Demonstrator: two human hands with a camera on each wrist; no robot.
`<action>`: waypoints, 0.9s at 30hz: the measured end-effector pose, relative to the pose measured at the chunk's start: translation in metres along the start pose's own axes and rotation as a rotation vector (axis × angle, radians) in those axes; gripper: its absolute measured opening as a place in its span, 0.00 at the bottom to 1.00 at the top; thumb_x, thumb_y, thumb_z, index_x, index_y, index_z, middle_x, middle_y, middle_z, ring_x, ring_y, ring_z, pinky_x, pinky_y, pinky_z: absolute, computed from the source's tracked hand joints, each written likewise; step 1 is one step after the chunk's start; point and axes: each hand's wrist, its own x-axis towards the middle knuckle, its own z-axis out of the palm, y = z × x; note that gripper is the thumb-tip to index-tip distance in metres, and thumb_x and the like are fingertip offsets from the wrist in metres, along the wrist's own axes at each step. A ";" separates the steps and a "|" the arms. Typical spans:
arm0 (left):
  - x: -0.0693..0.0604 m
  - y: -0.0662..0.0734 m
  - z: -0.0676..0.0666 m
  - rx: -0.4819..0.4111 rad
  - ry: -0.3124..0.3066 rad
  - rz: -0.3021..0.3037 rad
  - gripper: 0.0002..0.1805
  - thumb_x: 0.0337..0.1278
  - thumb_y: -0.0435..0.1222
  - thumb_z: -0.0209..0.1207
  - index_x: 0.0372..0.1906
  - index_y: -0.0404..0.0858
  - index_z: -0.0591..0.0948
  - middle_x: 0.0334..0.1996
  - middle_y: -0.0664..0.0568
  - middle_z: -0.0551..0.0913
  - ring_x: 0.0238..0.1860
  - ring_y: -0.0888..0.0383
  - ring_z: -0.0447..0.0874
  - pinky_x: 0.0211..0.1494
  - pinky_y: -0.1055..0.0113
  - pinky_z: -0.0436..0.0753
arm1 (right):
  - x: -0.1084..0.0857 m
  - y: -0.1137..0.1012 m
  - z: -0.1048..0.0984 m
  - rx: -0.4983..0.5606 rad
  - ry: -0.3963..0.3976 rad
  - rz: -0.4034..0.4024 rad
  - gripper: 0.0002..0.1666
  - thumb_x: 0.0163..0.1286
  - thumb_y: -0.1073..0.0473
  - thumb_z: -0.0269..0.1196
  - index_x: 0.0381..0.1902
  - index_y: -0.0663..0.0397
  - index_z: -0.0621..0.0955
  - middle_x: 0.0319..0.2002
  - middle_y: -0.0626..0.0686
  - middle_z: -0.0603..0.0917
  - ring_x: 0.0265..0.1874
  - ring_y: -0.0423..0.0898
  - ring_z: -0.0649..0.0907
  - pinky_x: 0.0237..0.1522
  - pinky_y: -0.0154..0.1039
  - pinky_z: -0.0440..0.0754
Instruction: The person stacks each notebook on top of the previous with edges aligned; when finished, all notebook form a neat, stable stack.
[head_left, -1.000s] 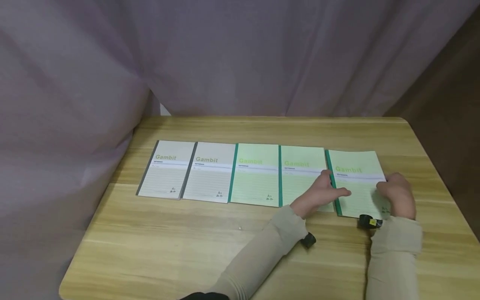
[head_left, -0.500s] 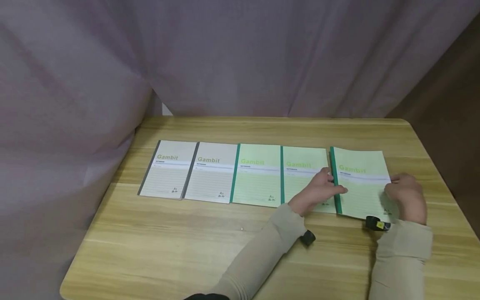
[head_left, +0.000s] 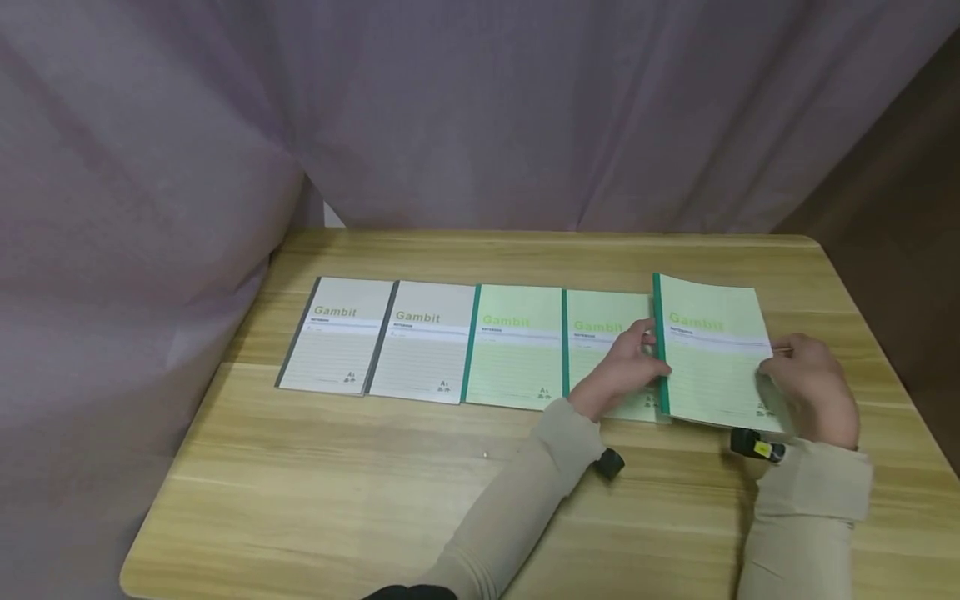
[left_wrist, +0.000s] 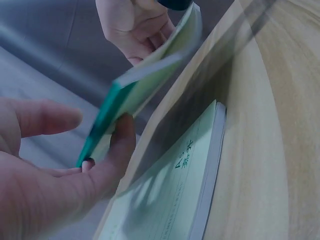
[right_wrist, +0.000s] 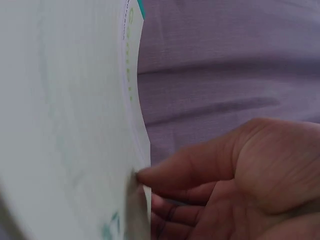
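A light green notebook with a darker green spine is raised above the table at the right end of a row. My left hand holds its spine edge, thumb in front. In the left wrist view, the fingers of my left hand are around the green spine, and the notebook is tilted over another one. My right hand pinches the opposite edge; in the right wrist view the thumb of my right hand presses the bending cover, with other fingers behind it.
On the wooden table, two white notebooks with grey spines, one and another, lie left of two green ones, one and another, partly under my left hand. A purple curtain hangs behind.
The rightmost notebook first slid slightly right, then came up off the table and moved a little left, held by both hands. The other notebooks stayed in place.
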 end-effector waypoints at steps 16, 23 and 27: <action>0.001 0.011 -0.021 -0.215 0.000 0.061 0.42 0.55 0.15 0.56 0.73 0.45 0.65 0.49 0.54 0.80 0.36 0.58 0.82 0.36 0.65 0.81 | 0.004 -0.010 0.002 0.042 0.060 -0.155 0.32 0.71 0.66 0.56 0.67 0.81 0.64 0.50 0.65 0.75 0.38 0.38 0.73 0.32 0.29 0.73; -0.002 0.019 -0.035 -0.222 0.007 0.087 0.39 0.56 0.16 0.56 0.72 0.45 0.67 0.46 0.56 0.82 0.33 0.57 0.83 0.34 0.64 0.81 | 0.003 -0.011 0.005 0.155 0.052 -0.226 0.34 0.73 0.63 0.56 0.71 0.75 0.63 0.49 0.50 0.75 0.37 0.32 0.75 0.36 0.28 0.77; -0.005 0.021 -0.044 -0.235 -0.015 0.113 0.38 0.57 0.16 0.55 0.72 0.44 0.67 0.44 0.56 0.83 0.32 0.57 0.83 0.33 0.63 0.82 | 0.003 -0.009 0.008 0.402 0.025 -0.309 0.26 0.70 0.71 0.59 0.65 0.68 0.69 0.43 0.42 0.79 0.35 0.33 0.79 0.34 0.27 0.79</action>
